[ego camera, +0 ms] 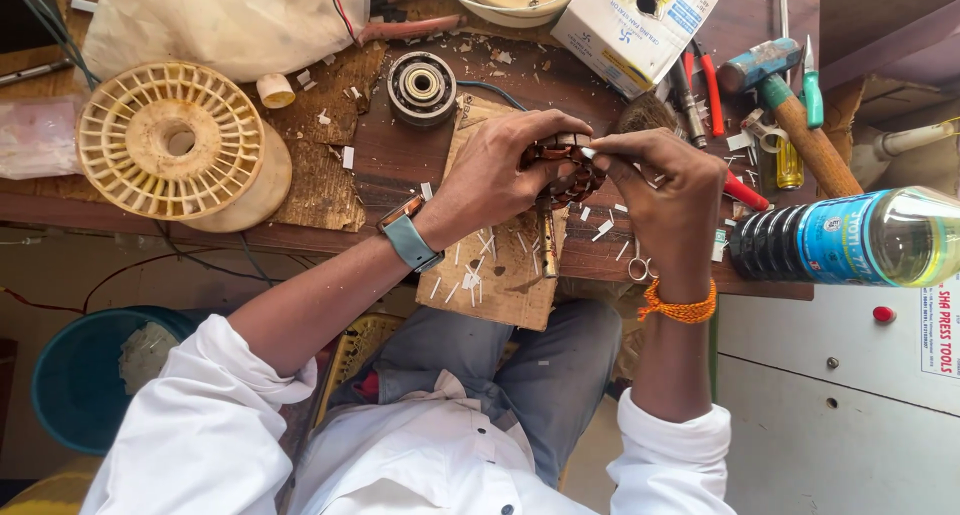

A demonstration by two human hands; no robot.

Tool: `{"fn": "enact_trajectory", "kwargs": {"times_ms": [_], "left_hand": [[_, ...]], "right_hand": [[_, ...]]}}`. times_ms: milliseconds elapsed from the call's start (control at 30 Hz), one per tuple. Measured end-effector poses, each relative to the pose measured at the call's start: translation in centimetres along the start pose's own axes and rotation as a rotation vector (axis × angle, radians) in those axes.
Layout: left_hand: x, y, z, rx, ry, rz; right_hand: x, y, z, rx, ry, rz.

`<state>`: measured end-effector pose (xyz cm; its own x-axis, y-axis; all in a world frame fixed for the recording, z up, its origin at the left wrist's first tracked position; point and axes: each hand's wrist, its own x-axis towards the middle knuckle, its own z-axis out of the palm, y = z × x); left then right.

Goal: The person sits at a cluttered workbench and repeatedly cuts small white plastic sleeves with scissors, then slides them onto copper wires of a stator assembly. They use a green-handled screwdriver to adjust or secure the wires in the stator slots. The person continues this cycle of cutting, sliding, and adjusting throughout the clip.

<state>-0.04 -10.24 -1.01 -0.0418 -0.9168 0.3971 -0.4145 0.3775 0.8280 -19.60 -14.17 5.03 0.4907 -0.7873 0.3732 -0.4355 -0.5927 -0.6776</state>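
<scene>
My left hand (500,170) grips a small round motor stator with copper windings (563,175), held over a piece of cardboard (505,270) on the wooden bench. My right hand (665,190) pinches a thin white strip (592,153) against the stator's top edge. A metal shaft (548,240) hangs down from the stator. Several white paper slips lie scattered on the cardboard below my hands. A watch with a grey-blue strap sits on my left wrist and an orange thread band on my right.
A cream plastic spool (175,145) lies at the left, a round bearing part (421,87) behind my hands. A hammer (790,110), screwdrivers and a white carton (630,20) sit at the back right. A plastic bottle (850,238) lies at the right. A blue bucket (80,375) stands below.
</scene>
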Motion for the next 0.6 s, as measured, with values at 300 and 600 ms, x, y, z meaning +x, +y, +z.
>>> {"fn": "enact_trajectory", "kwargs": {"times_ms": [300,600], "left_hand": [[-0.1,0.1,-0.1,-0.075,-0.04,-0.052],[0.3,-1.4,0.1,-0.059,-0.112,-0.039]], "right_hand": [[0.8,-2.0,-1.0,-0.011,-0.102,0.075],[0.1,-3.1,-0.1,-0.115,-0.03,-0.037]]}}
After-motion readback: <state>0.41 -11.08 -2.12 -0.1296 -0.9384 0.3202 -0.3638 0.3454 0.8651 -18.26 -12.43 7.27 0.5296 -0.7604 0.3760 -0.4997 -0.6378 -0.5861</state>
